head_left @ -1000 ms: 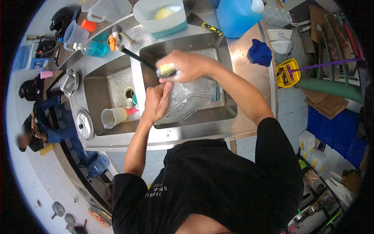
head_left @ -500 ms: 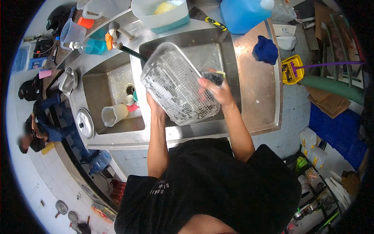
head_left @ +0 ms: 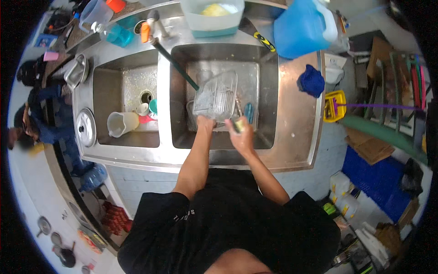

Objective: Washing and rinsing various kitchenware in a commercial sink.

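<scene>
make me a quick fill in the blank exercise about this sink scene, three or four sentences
1. The left hand holds a clear plastic ____ over the right basin.
2. The right hand holds a yellow ____.
3. A white jug lies on its side in the ____ basin.
4. The cloth on the counter right of the sink is ____.

Missing words: container; sponge; left; blue

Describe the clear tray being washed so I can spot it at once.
Find the steel double sink and look in its right basin. The clear plastic tray stands tilted there, its near edge gripped by the left hand. It alone is see-through and ribbed, just below the dark faucet spout.
</scene>
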The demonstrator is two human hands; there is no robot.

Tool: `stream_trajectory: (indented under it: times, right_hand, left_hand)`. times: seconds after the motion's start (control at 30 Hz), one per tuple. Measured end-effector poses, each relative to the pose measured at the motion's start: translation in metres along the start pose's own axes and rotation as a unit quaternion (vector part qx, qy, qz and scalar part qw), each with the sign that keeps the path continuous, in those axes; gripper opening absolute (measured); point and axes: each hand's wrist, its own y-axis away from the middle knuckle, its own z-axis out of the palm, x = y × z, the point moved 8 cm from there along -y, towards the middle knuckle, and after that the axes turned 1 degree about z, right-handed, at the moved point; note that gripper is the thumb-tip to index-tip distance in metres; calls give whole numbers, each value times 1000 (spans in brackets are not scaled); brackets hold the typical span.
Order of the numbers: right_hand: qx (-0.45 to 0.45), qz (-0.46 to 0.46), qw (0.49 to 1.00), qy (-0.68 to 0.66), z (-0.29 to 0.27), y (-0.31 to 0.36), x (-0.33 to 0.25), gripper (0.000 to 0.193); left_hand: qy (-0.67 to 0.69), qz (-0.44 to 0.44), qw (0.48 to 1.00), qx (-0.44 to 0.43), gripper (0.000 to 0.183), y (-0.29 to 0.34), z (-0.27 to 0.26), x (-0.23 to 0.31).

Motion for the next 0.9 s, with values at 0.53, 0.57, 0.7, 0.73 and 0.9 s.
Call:
stream_trajectory:
  times: [0.53,0.57,0.7,0.73,0.9]
  right_hand:
    - [199,-472,849,128,7,-193,-249,10]
    - [154,-484,858,79,26,-179,-221,4]
    - [-16,-131,963,237,115,-171,-38,21]
    - [-71,-201,935,283,140,-163,-16,24]
    - [-269,-247,823,435,269,-171,62,60]
  left_hand:
    - [-114,-250,807,522,102,0,-92,-11]
    - [-132,-241,805,525,101,-14,-93,-10]
    - [-143,-226,804,531,93,-53,-99,-25]
    - [-124,-200,822,518,90,-64,-99,-29]
    - [-88,-166,837,514,80,-78,-113,-42]
